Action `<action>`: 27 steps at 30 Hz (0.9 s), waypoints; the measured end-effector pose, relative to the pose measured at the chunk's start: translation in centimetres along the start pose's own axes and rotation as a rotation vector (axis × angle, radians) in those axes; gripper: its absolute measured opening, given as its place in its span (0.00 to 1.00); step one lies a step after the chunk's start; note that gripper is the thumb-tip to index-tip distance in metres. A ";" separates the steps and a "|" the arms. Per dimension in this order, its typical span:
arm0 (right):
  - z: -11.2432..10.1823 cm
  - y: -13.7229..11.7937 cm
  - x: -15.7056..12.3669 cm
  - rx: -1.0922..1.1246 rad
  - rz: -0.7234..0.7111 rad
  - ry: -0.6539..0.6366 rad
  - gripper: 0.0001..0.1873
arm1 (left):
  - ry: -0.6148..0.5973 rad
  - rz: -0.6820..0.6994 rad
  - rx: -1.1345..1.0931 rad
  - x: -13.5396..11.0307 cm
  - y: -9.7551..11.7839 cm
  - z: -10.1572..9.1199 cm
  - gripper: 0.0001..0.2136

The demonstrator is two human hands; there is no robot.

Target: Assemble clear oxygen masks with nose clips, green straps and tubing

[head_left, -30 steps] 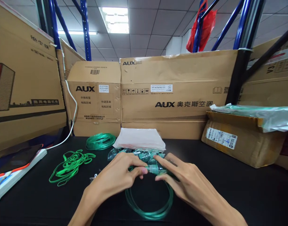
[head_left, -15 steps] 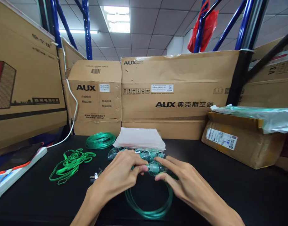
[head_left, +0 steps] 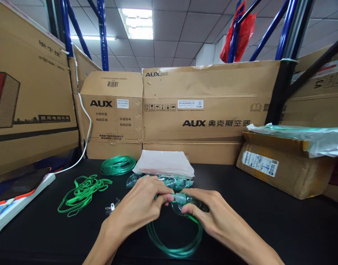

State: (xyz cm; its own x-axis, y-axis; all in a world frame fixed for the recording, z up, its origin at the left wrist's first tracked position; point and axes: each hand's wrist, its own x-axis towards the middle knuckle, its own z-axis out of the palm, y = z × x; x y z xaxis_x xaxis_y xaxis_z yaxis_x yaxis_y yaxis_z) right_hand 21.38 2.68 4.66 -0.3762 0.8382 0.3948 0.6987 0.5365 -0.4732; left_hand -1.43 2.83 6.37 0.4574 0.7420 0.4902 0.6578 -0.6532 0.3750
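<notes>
My left hand (head_left: 145, 202) pinches the end of a clear green tube between thumb and fingertips; the fingers mostly hide that end. It meets the translucent connector (head_left: 181, 198) of a clear green face mask (head_left: 176, 209). Around the mask's body, my right hand (head_left: 210, 210) is closed, thumb in front and fingers behind. Under both hands the green tubing (head_left: 180, 253) lies coiled on the black table. Just behind them, several more clear green mask parts (head_left: 177, 183) lie in front of a stack of white sheets (head_left: 164, 162).
To the left lie tangled green elastic straps (head_left: 83, 193), small metal clips (head_left: 112, 206) and another tubing coil (head_left: 117, 165). A phone (head_left: 25, 184) rests at the far left. An opened cardboard box (head_left: 281, 165) with bagged items stands right. Large AUX cartons (head_left: 196, 110) line the back.
My right hand has closed in from spread fingers to a grip around the mask, which has turned slightly. My left hand stays in place.
</notes>
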 end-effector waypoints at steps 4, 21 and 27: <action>-0.4 0.0 0.1 0.061 0.016 -0.025 0.20 | -0.020 0.012 -0.015 0.2 -0.1 0.3 0.11; -0.8 -1.1 0.3 0.089 0.063 -0.026 0.24 | 0.073 -0.048 0.004 -0.2 -0.3 0.6 0.09; -1.3 -1.1 0.0 0.159 0.067 -0.026 0.21 | 0.060 -0.032 -0.077 0.0 0.0 0.1 0.06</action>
State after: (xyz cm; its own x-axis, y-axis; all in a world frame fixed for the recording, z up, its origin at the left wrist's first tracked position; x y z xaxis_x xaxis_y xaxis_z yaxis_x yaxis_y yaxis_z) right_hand 21.39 2.03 6.17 -0.3497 0.8736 0.3385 0.6183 0.4866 -0.6172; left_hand -1.36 2.82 6.26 0.3983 0.7541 0.5223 0.6226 -0.6404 0.4498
